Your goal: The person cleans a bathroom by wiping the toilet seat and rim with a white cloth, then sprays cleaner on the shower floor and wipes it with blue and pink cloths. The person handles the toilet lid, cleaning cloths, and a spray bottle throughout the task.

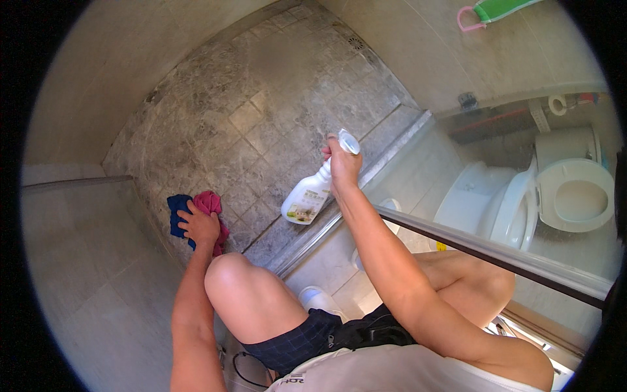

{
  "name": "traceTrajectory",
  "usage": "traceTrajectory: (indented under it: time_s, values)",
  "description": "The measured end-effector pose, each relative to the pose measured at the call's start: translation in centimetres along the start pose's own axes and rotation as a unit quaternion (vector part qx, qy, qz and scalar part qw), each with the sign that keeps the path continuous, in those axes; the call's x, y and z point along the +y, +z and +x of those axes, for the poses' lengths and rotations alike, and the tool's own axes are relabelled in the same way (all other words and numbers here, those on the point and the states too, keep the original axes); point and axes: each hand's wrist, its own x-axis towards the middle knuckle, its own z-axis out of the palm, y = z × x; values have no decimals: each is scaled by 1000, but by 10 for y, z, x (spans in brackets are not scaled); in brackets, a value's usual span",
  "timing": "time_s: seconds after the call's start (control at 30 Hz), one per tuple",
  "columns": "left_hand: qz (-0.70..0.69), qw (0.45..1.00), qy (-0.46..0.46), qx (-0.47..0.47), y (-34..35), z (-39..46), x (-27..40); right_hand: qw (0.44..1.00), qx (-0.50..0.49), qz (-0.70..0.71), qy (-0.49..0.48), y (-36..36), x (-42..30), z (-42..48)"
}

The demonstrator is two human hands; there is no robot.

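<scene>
My left hand [200, 226] presses a dark blue cloth [177, 220] and a bunched pink-red cloth [210, 202] to the tiled floor, its fingers spread over them. Some of both cloths is hidden under the palm. A white plastic spray bottle [306, 198] is in my right hand [345, 164], gripped around its neck just below the spray head [349, 142]. The bottle tilts, its base towards me, above the shower's edge, and its label bears writing. The grey stone-look floor tiles [254, 152] stretch out beyond both hands.
A raised stone sill [401, 130] and metal door track [313, 240] run diagonally before my knees. Right of them, a glass panel [421, 181] stands before a white toilet [514, 210]. A round floor drain [355, 43] lies at the far corner. A green, pink-handled item [494, 11] hangs on the wall.
</scene>
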Motion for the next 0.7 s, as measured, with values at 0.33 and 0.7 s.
traceTrajectory:
  time_s: [0.33,0.7]
  values:
    - [8,1000,10,4,15,7,-8,987,149,-3,-62,-12,5,21]
    - [27,1000,1,8,11,4,-4,969,228,23,-87,30,-22,67]
